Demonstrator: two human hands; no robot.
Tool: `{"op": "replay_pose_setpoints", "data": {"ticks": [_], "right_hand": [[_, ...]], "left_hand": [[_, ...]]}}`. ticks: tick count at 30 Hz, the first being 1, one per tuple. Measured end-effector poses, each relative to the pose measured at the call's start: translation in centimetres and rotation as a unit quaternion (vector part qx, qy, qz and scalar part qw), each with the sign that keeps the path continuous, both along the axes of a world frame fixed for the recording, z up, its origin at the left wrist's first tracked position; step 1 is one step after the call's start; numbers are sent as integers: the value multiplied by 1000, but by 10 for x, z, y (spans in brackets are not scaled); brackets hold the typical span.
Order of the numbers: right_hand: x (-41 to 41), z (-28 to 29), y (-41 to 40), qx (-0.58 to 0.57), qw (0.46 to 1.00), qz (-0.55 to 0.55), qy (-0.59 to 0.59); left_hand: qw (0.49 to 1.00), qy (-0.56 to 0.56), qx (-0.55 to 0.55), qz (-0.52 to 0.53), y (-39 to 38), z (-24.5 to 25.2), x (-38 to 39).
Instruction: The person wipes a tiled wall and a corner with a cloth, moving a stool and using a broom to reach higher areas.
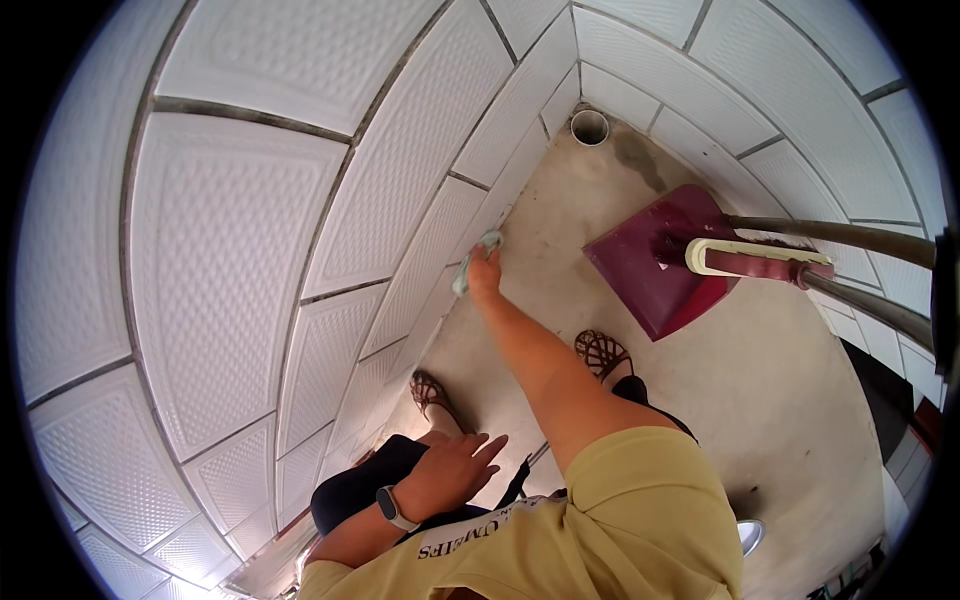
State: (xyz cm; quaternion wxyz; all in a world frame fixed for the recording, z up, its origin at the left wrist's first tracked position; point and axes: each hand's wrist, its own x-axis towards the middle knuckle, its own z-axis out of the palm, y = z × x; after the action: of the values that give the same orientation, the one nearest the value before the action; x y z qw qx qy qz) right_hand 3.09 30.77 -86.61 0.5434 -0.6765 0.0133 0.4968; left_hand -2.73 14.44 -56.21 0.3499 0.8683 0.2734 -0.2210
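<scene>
My right hand [484, 274] is stretched out at the foot of the white tiled wall [405, 195], closed on a pale green cloth [463, 276]. The cloth touches the lowest tiles, just above the concrete floor [555, 202]. Over my bent knee rests my left hand [448, 474], a watch [391, 507] on its wrist. Its fingers are apart and it holds nothing.
A maroon dustpan [637, 262] lies to the right, with a brush head [757, 261] over it and two long handles leading to the right edge. An open pipe end [589, 128] stands in the far corner. A round metal-rimmed thing [752, 535] is partly hidden beside my sleeve.
</scene>
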Motion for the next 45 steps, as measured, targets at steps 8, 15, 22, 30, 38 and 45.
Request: {"op": "replay_pose_setpoints", "data": {"ticks": [8, 15, 22, 30, 38, 45], "right_hand": [[-38, -30, -23, -26, 989, 64, 128], [45, -13, 31, 68, 991, -83, 81], [163, 61, 85, 226, 946, -188, 136], [141, 42, 85, 207, 962, -178, -20], [-5, -14, 12, -17, 999, -32, -38], [-100, -8, -43, -102, 980, 103, 134]], "left_hand": [[997, 67, -39, 29, 4, 0, -5], [994, 87, -53, 47, 9, -3, -14], [998, 42, -15, 45, 10, -2, -9], [1000, 3, 11, 26, 9, -5, -4], [1000, -19, 10, 11, 3, -4, -2], [1000, 7, -15, 24, 4, 3, -9]]}}
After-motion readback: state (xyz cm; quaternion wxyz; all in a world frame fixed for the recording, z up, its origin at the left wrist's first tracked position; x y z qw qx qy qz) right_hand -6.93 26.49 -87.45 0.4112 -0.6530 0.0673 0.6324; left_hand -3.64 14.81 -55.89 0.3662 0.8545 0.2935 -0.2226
